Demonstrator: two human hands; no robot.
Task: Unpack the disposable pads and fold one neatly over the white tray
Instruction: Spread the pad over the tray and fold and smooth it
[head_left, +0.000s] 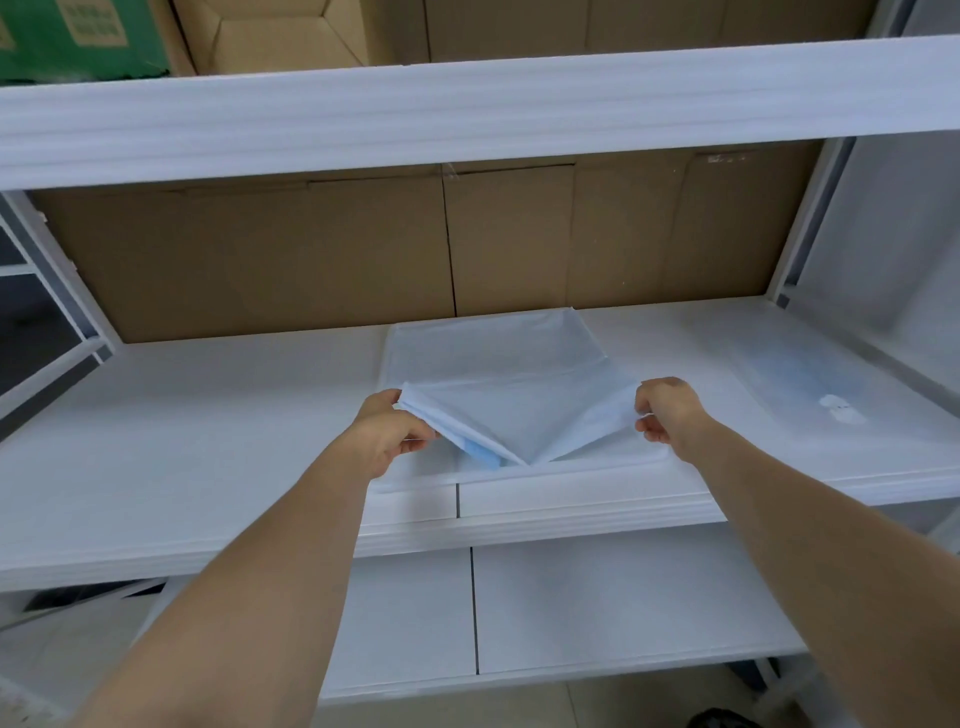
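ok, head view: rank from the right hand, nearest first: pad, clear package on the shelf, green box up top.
1. pad: pinched in the right hand itself, spread between both hands.
2. clear package: lying on the shelf to the hand's right.
3. green box: upper shelf, far left corner.

Both bare arms stretched out forward, left hand (387, 434) fingers curled in a pinch, right hand (667, 415) pinching too, hands well apart

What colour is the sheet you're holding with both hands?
The pad is pale blue, nearly white, with a brighter blue fold peeking underneath; the head view shows it.
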